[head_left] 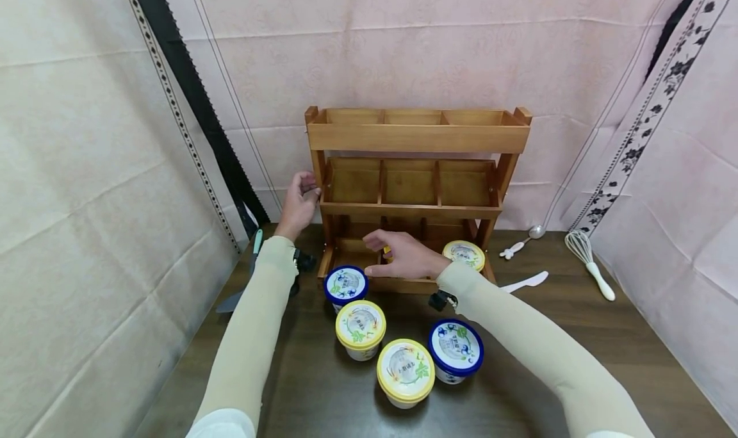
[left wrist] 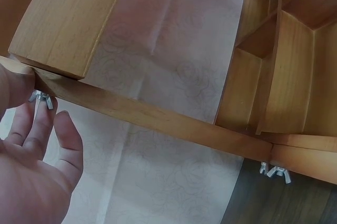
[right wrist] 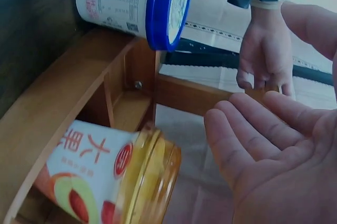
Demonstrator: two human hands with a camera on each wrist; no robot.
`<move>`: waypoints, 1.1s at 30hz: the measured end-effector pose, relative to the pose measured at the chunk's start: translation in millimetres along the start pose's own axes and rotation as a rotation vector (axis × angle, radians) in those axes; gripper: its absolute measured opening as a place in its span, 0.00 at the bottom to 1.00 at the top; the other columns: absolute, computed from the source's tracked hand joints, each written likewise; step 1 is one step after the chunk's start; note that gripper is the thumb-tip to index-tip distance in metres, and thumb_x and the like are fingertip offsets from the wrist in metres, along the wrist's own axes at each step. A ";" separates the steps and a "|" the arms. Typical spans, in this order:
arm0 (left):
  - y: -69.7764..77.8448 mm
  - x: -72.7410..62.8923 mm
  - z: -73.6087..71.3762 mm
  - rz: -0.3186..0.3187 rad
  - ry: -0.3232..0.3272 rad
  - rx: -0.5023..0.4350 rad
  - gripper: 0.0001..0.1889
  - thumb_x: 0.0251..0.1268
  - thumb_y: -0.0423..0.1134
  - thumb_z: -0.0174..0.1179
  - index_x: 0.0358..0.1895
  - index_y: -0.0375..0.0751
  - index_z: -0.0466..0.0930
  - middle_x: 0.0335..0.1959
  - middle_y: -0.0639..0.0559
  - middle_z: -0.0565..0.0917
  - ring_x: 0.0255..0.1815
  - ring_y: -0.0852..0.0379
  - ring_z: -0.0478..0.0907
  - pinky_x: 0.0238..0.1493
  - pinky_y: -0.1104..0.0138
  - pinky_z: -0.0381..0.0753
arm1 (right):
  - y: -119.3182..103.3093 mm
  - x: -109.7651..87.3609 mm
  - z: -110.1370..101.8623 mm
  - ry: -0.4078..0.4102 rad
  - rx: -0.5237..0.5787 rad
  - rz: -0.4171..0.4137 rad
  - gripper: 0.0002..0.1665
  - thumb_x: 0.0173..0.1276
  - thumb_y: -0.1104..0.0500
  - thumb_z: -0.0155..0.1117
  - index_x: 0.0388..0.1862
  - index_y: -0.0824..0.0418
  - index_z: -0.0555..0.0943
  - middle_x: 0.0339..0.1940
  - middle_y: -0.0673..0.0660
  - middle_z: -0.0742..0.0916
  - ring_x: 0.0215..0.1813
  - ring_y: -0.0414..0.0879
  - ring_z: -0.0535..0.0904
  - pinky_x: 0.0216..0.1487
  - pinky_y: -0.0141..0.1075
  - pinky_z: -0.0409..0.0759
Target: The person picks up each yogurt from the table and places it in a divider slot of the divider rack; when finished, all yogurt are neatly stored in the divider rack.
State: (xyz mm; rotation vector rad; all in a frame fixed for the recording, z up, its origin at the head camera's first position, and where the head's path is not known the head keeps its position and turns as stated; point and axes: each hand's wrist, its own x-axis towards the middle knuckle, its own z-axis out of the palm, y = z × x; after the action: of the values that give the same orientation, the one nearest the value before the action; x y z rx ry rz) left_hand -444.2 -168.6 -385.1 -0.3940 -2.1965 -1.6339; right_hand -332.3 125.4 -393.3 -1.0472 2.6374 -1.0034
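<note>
My left hand [head_left: 301,202] grips the left upright of a wooden three-tier rack [head_left: 418,138]; in the left wrist view the thumb is on the post beside a wing nut [left wrist: 42,97]. The right hand [head_left: 406,257] reaches in front of the lowest tier, fingers loosely spread and palm holding nothing. Beside it, apart from the fingers, a fruit-labelled tub [right wrist: 95,171] with a yellow top stands in a lower compartment. In the head view this hand hides most of that compartment; a bit of yellow shows by the thumb. A yellow-lidded tub [head_left: 464,252] sits in the right compartment.
Before the rack stand two blue-lidded tubs [head_left: 346,284] [head_left: 455,347] and two yellow-lidded tubs [head_left: 360,326] [head_left: 405,371]. On the right lie a spoon [head_left: 521,243], a white knife [head_left: 526,282] and a whisk [head_left: 590,265]. A spatula-like tool [head_left: 230,301] lies left, partly behind the arm.
</note>
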 end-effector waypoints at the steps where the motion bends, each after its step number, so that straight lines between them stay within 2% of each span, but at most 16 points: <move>1: 0.0 -0.2 0.3 -0.001 0.000 0.000 0.18 0.83 0.33 0.54 0.69 0.44 0.68 0.65 0.43 0.74 0.68 0.47 0.75 0.74 0.50 0.74 | -1.2 1.4 1.8 -0.012 -0.003 -0.004 0.41 0.69 0.39 0.75 0.75 0.52 0.72 0.71 0.54 0.81 0.71 0.51 0.78 0.71 0.53 0.80; 8: -1.8 -0.2 0.5 0.010 0.005 0.012 0.18 0.82 0.33 0.54 0.69 0.43 0.69 0.65 0.43 0.75 0.68 0.47 0.75 0.74 0.50 0.74 | -5.3 13.1 15.6 -0.096 -0.064 -0.016 0.42 0.69 0.38 0.74 0.76 0.52 0.72 0.73 0.53 0.81 0.72 0.48 0.78 0.70 0.45 0.81; 12: -3.1 0.8 0.7 0.011 -0.002 -0.001 0.18 0.82 0.32 0.54 0.69 0.42 0.69 0.65 0.41 0.75 0.68 0.46 0.75 0.74 0.50 0.74 | 1.0 21.6 25.0 -0.152 -0.104 -0.023 0.44 0.68 0.39 0.75 0.77 0.52 0.71 0.75 0.53 0.80 0.74 0.49 0.76 0.74 0.45 0.78; 17: -3.4 1.5 -0.2 0.003 -0.004 0.001 0.18 0.82 0.33 0.53 0.69 0.42 0.68 0.65 0.42 0.74 0.68 0.47 0.75 0.74 0.50 0.74 | 6.4 29.1 32.3 -0.225 -0.090 -0.027 0.47 0.68 0.42 0.76 0.80 0.53 0.68 0.78 0.54 0.77 0.78 0.50 0.74 0.80 0.48 0.71; 23: -4.3 1.6 0.0 0.013 -0.001 0.008 0.18 0.83 0.34 0.54 0.70 0.43 0.68 0.65 0.43 0.75 0.68 0.47 0.75 0.75 0.51 0.73 | 11.2 33.7 40.7 -0.257 -0.086 -0.001 0.49 0.69 0.38 0.73 0.82 0.55 0.66 0.80 0.54 0.76 0.78 0.51 0.73 0.80 0.50 0.71; 33: -4.1 1.6 0.6 0.022 0.003 -0.003 0.18 0.82 0.32 0.53 0.69 0.41 0.68 0.65 0.41 0.74 0.68 0.46 0.75 0.74 0.50 0.73 | 11.2 37.2 47.9 -0.302 -0.184 0.061 0.51 0.68 0.31 0.69 0.83 0.48 0.65 0.80 0.54 0.75 0.77 0.50 0.72 0.80 0.52 0.70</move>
State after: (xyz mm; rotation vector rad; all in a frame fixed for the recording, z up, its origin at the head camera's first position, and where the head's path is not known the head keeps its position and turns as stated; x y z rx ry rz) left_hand -447.4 -169.1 -388.0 -0.4156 -2.1799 -1.6259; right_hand -349.9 81.5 -432.9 -1.0513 2.5269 -0.5480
